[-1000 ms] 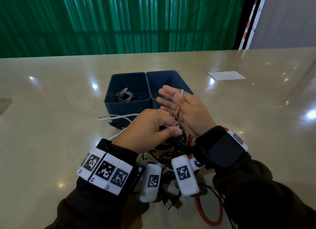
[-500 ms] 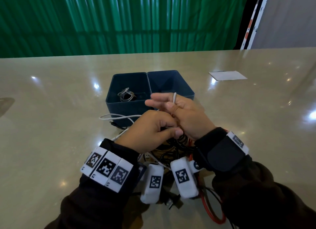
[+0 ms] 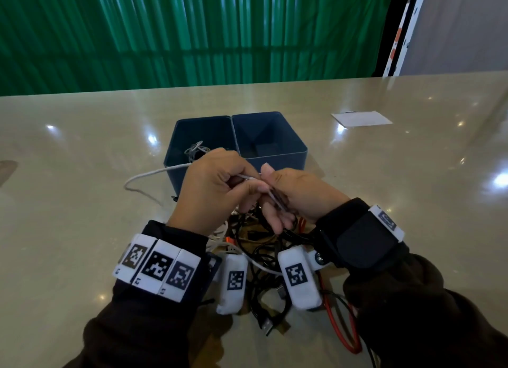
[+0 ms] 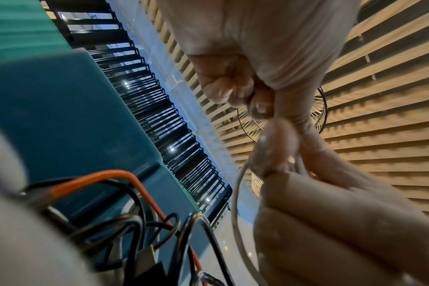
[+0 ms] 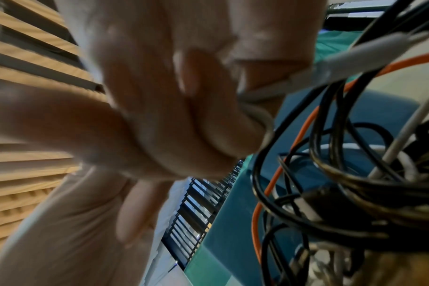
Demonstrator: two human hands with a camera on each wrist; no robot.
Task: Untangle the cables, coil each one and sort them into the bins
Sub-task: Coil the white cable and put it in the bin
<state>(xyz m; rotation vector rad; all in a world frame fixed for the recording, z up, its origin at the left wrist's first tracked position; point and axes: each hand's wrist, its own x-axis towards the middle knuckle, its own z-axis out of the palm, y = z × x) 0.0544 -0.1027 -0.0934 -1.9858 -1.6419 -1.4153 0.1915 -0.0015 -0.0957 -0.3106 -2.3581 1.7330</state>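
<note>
Just in front of the two blue bins [image 3: 277, 161], both hands work one white cable [image 3: 154, 173] above the tangle. Left hand [image 3: 211, 186] clenched, pinching the cable between thumb and curled fingers; the wrist view confirms the pinch on a thin pale strand [image 4: 235, 203]. Right hand [image 3: 299, 194] has turns of the same white cable wound round its fingers [image 5: 255, 114], fingers partly bent to keep them on. The free length runs leftward from the left hand, past the left bin's front wall, then arcs down onto the table [image 3: 68, 202]: long axis roughly left to right, left hand nearer the loose run. Judged step: coiling, left hand feeding, right hand acting as the spool. Next wrap likely depends on drawing slack from that left-side loop without dragging it against the bin. Left bin [image 3: 192, 131] holds one small pale coil [image 3: 196, 150]; right bin [image 3: 275, 128] shows only bare floor. Nearer the person than the bins, under the wrists, lies the remaining tangle [image 3: 261, 246] of black, white and orange cables; a red cable [image 3: 341, 337] loops out on its right side.
</note>
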